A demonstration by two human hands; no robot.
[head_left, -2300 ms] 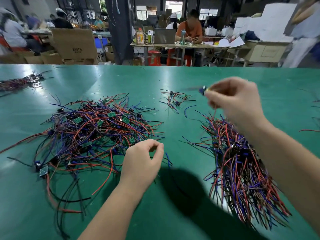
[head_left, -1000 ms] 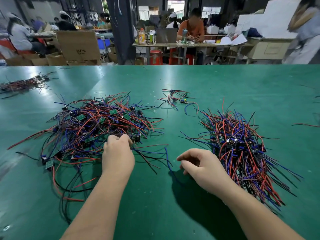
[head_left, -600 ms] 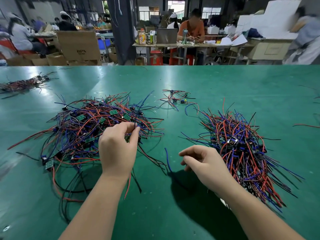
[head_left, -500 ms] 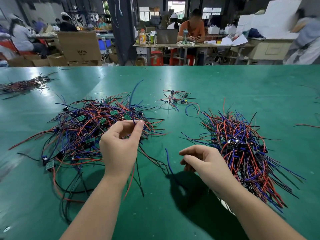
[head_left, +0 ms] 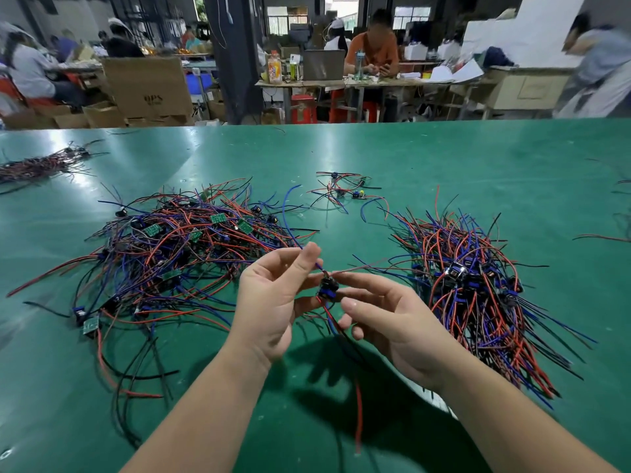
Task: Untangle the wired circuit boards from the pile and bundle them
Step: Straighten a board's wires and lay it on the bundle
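Both hands are raised over the green table (head_left: 495,165), near its front middle, and meet on one small board (head_left: 328,287), a dark blue-and-black part with wires running out of it. The left hand (head_left: 269,302) stands palm to the right, its fingers (head_left: 307,257) curled, pinching a blue wire (head_left: 286,206) just above the board. That wire climbs away toward 11 o'clock over the pile (head_left: 177,254). The right hand (head_left: 396,322) comes in from 3 o'clock, thumb and forefinger closing on the board, the other fingers loosely curled beneath. A thin wire runs off from the board toward 2 o'clock, too blurred to tell its colour. A red wire (head_left: 358,414) and dark ones hang from the board toward 6 o'clock, between the forearms. With the board as the dial's centre, the pile, a tangle of red, blue and black wires and small green boards (head_left: 218,218), lies on the table at 9 to 10 o'clock, near the left hand. The bundle (head_left: 478,295), its wires lying roughly one way, rests at 3 o'clock, just beside the right hand. A small cluster (head_left: 341,192) of a few wired pieces sits at 12 o'clock, apart from both heaps, and a far bundle (head_left: 37,165) lies at 10 o'clock by the table's left edge. Beyond the table, people (head_left: 372,46) sit at other tables among boxes (head_left: 146,87).
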